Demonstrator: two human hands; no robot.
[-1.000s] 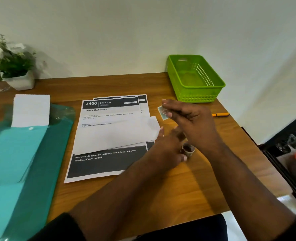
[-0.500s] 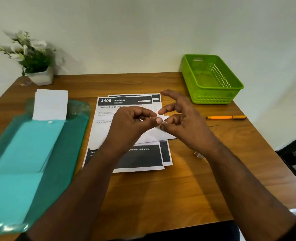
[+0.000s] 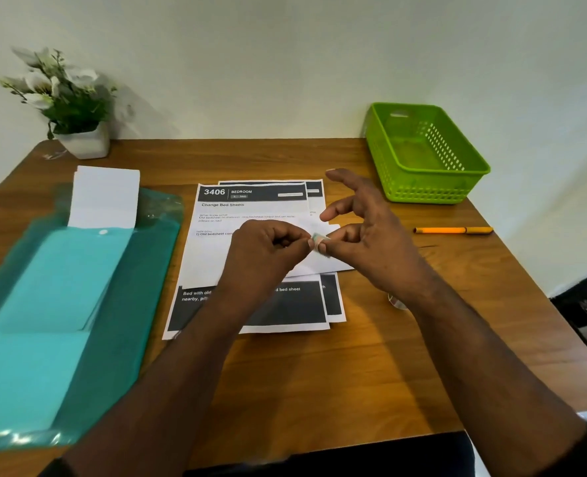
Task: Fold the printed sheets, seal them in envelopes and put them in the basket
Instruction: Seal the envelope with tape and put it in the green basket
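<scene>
Little has changed in the past half second: above the printed sheets (image 3: 250, 215) at the centre of the wooden surface (image 3: 319, 373), the left hand (image 3: 264, 256) and right hand (image 3: 371, 235) still pinch a small greenish slip (image 3: 319, 241) between their fingers, the right's other fingers spread wide. A white envelope (image 3: 319, 263) lies on the sheets. Left of them sits a teal folder (image 3: 61, 304); right-rear, the green basket (image 3: 423, 187); right, an orange pen (image 3: 454, 230).
</scene>
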